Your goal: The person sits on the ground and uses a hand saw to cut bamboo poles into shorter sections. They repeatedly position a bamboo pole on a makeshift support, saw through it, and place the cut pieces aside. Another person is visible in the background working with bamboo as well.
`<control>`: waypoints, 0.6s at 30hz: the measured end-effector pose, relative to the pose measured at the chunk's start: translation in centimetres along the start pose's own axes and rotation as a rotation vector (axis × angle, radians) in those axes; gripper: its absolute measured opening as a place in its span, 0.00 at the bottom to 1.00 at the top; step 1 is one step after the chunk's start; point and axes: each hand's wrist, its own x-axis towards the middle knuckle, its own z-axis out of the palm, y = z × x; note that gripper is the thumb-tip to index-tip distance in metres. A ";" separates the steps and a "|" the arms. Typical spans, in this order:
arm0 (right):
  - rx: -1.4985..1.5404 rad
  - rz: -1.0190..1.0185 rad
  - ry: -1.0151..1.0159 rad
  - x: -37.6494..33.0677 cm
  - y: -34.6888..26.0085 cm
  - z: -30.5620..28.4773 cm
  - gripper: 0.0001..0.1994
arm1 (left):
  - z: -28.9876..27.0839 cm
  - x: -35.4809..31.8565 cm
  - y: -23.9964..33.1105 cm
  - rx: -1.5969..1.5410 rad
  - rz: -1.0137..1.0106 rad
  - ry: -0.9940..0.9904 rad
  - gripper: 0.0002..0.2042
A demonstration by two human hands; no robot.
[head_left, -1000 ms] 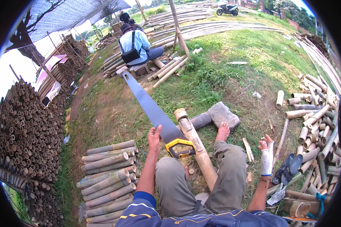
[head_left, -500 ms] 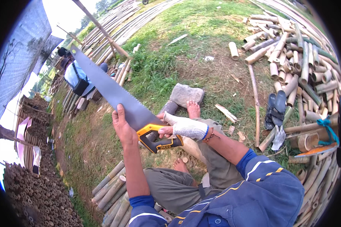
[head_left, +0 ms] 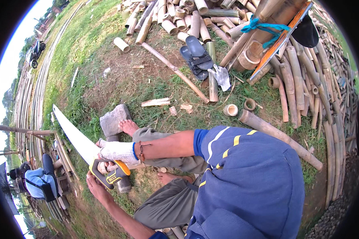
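Observation:
A handsaw point(head_left: 76, 138) with a pale blade and a yellow-and-black handle points to the upper left in front of me. My right hand point(head_left: 117, 151), in a white knitted glove with bare fingertips showing, is closed on the saw where the blade meets the handle. Bare, my left hand point(head_left: 98, 189) lies against the handle's lower-left side with its fingers stretched out. Beneath the handle shows the end of a bamboo piece point(head_left: 124, 184); my hands and the saw hide part of it. A grey stone block point(head_left: 114, 118) lies just beyond, next to my bare foot.
Cut bamboo pieces point(head_left: 169, 27) are heaped at the far side. Black sandals point(head_left: 197, 57) and a white glove point(head_left: 220, 77) lie near a thick bamboo post with blue cord point(head_left: 267, 28). One bamboo pole point(head_left: 281, 139) lies at right. Another person point(head_left: 40, 183) sits at far left.
My view has turned right, so the bamboo heap and sandals appear more central. My left hand has moved from the blade to the saw's handle. The right hand stays on the saw.

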 end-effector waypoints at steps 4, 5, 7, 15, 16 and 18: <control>0.031 -0.033 0.140 1.3 -1.0 -2.1 0.20 | -0.6 0.9 -0.9 0.052 0.019 -0.021 0.22; 0.108 -0.112 0.111 2.1 -0.4 -3.4 0.18 | -0.3 1.1 -0.8 0.039 0.027 -0.018 0.21; -0.067 -0.220 0.069 2.8 -0.5 -7.0 0.14 | 0.1 1.3 -0.6 0.056 0.037 -0.017 0.20; 0.294 -0.427 0.427 0.5 -7.3 -16.1 0.09 | -0.6 0.8 -1.3 0.167 0.099 -0.085 0.20; 0.230 -0.429 0.480 -0.7 -7.9 -19.0 0.08 | -0.6 0.8 -1.3 0.188 0.109 -0.107 0.20; 0.021 -0.413 0.685 -3.2 -8.5 -23.0 0.09 | -1.0 0.4 -1.4 0.223 0.114 -0.116 0.19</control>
